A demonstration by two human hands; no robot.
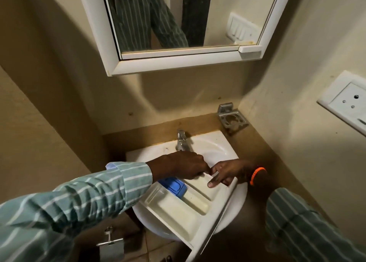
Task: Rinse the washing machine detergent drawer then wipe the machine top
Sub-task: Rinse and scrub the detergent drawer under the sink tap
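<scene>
The white detergent drawer (178,208) lies slantwise across the white sink (215,148), its long front panel toward the lower right. It has cream compartments and a blue insert (174,185). My left hand (184,166) is curled into a fist over the drawer's far end, just below the chrome tap (182,141), and seems to grip the rear wall. My right hand (227,172), with an orange band on the wrist, has its fingers spread, and one fingertip rests inside the far right compartment. No running water is visible.
A white-framed mirror cabinet (178,63) hangs above the sink. A metal holder (231,117) is fixed at the back right, and a wall socket (346,101) sits on the right wall. Walls close in on both sides. A metal fitting (111,242) shows below the sink.
</scene>
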